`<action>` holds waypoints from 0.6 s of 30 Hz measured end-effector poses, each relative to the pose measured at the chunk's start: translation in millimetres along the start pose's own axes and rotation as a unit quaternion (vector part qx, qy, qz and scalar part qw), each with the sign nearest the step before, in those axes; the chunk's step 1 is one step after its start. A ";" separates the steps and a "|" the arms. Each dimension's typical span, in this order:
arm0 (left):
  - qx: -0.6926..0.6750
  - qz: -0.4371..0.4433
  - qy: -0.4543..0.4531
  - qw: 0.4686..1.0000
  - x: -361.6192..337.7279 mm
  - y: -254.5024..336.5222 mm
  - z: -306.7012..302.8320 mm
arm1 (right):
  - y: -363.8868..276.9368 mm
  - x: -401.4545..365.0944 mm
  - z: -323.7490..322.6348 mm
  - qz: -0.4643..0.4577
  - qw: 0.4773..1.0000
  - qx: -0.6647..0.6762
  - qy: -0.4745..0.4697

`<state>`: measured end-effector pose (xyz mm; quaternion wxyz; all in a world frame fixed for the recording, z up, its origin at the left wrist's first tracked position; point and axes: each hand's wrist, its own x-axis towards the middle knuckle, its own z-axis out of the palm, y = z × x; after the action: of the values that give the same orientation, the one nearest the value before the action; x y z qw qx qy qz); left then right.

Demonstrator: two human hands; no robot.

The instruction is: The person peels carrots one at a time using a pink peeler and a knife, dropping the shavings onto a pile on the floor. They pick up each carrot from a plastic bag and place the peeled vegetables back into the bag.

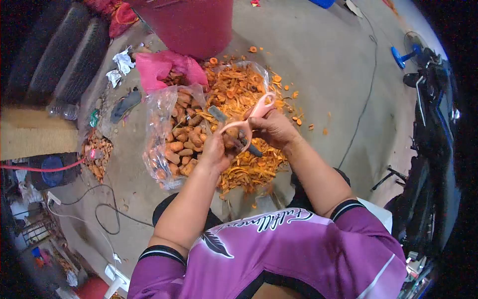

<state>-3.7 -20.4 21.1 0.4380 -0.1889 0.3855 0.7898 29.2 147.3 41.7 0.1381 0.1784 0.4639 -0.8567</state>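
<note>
Clock set on the hands, 12 straight ahead of the wearer. Nearest us, at 6, the wearer's purple jersey (pixel 298 249), white lettering across it. At centre we see both hands at work, close together. Right hand (pixel 274 128): fingers closed on a pale pink peeler (pixel 258 107), its looped handle end pointing to 1 o'clock, its wide curved head toward 7. Left hand (pixel 217 152): fingers curled round a brown root (pixel 231 139), which sits behind the peeler's head; whether the blade touches it, we cannot tell. Just below the hands, running from 12 round to 6, a heap of orange peelings (pixel 239 177) on the concrete floor (pixel 323 65). At 9, near the left hand, a clear plastic bag (pixel 155 107), open, full of stubby brown-orange roots (pixel 184 144). Farther, between 10 and 11, a bright pink sack (pixel 172 67); beyond it at 11, a large red tub (pixel 199 32). At 9:30 we log a grey slipper (pixel 126 106). Well apart: a dark cable (pixel 366 107) at 2:30, a motorcycle (pixel 423 149) at 3, and tyres (pixel 62 62) toward 10.
</note>
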 end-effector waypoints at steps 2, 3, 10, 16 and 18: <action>-0.050 -0.018 -0.045 0.998 -5.1 1.2 10.3 | -0.6 -5.9 7.1 -0.003 0.999 -0.005 -0.052; -0.075 -0.027 -0.068 0.994 -6.6 1.1 14.5 | 1.6 -3.4 1.6 0.003 0.998 0.004 -0.057; 0.018 -0.003 -0.031 0.999 -7.4 -6.3 15.7 | -16.2 10.9 -42.0 -0.046 0.999 0.002 0.023; -0.001 -0.048 -0.027 0.999 -13.8 -1.3 19.0 | -5.9 19.7 -52.6 -0.144 0.979 0.025 0.138; -0.057 -0.064 -0.066 0.994 -6.1 -2.1 6.9 | -10.7 11.9 -41.3 -0.122 0.983 0.004 0.135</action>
<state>1.7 -17.7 28.5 0.5005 -0.1854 0.2976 0.7915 21.6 186.9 23.6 -0.0317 0.2353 0.4931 -0.8370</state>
